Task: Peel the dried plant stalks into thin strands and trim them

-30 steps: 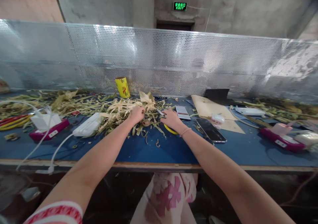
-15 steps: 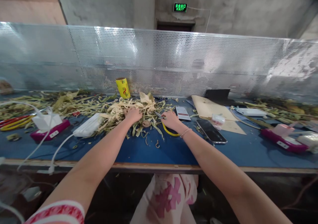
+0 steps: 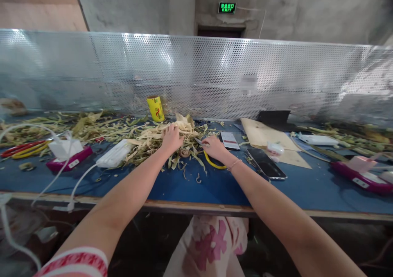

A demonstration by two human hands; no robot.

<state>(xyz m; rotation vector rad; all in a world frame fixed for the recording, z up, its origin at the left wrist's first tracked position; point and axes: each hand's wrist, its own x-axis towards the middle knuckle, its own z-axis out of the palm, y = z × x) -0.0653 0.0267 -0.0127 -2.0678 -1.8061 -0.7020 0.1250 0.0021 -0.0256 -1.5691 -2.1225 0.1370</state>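
My left hand (image 3: pixel 172 138) rests on a heap of pale, dried plant strips that look like corn husks (image 3: pixel 147 134). Its fingers reach forward over the heap, with the thumb apart on the right, and nothing shows clearly gripped in it. To the right, my right hand (image 3: pixel 213 147) is closed around yellow-handled scissors (image 3: pixel 211 161). Their metal blades point left toward the heap, and the yellow loop hangs below the fingers. A small coiled piece of husk (image 3: pixel 184 153) lies between the two hands, with curled scraps (image 3: pixel 198 179) nearer the front edge.
A yellow tube (image 3: pixel 156 108) stands behind the heap. Left are a white power strip (image 3: pixel 113 154), a purple socket block (image 3: pixel 69 162), cables and more scissors (image 3: pixel 29 150). Right lie a card (image 3: pixel 229 140), a phone (image 3: pixel 267 163) and brown board (image 3: pixel 264 136). A perforated metal screen (image 3: pixel 196 76) closes the back.
My left hand has lifted slightly and shifted farther over the husk heap, its fingers now pointing more forward. My right hand keeps the scissors in about the same place. The whole view has shifted slightly.
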